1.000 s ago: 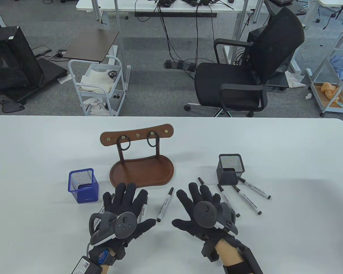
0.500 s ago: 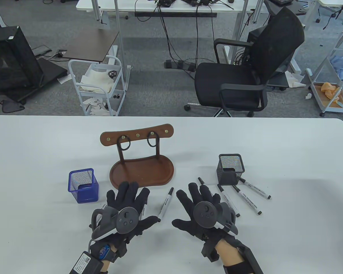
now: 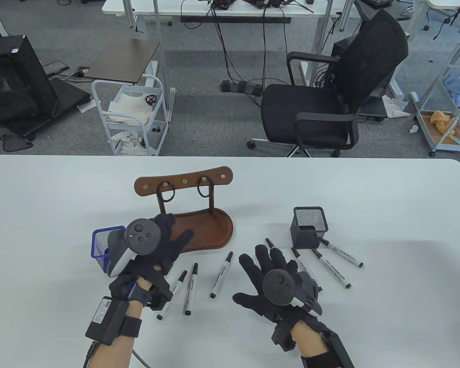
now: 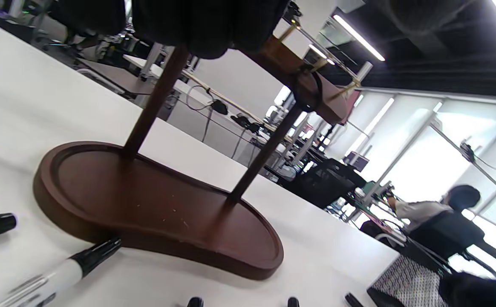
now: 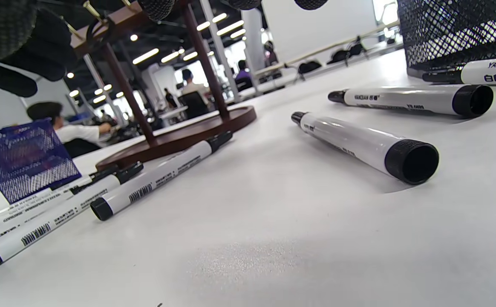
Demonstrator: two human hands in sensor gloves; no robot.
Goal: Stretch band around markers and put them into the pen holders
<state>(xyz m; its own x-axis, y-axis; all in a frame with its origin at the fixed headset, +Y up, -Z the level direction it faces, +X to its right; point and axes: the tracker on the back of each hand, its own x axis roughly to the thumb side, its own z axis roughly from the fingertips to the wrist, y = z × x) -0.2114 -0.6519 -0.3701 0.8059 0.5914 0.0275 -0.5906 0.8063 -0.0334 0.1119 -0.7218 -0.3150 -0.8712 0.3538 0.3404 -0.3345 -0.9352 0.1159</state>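
Note:
Two black bands (image 3: 167,192) (image 3: 205,188) hang on pegs of the wooden stand (image 3: 214,230). My left hand (image 3: 170,234) hovers open above the stand's base, fingers pointing at the posts and holding nothing. Three white markers (image 3: 190,283) lie on the table below it. My right hand (image 3: 270,264) rests flat and open on the table, with several more markers (image 3: 331,268) beside it. The blue pen holder (image 3: 99,245) is partly hidden by the left tracker. The black pen holder (image 3: 308,226) stands at the right. In the left wrist view one band (image 4: 310,91) hangs near my fingers (image 4: 209,25).
The white table (image 3: 387,199) stretches wide behind and to both sides. Beyond its far edge stand an office chair (image 3: 329,99) and a small white cart (image 3: 130,115). In the right wrist view a marker (image 5: 359,143) lies close by.
My left hand has lifted off the table and moved forward over the stand's base, uncovering two markers that lay beneath it. The right hand has hardly moved.

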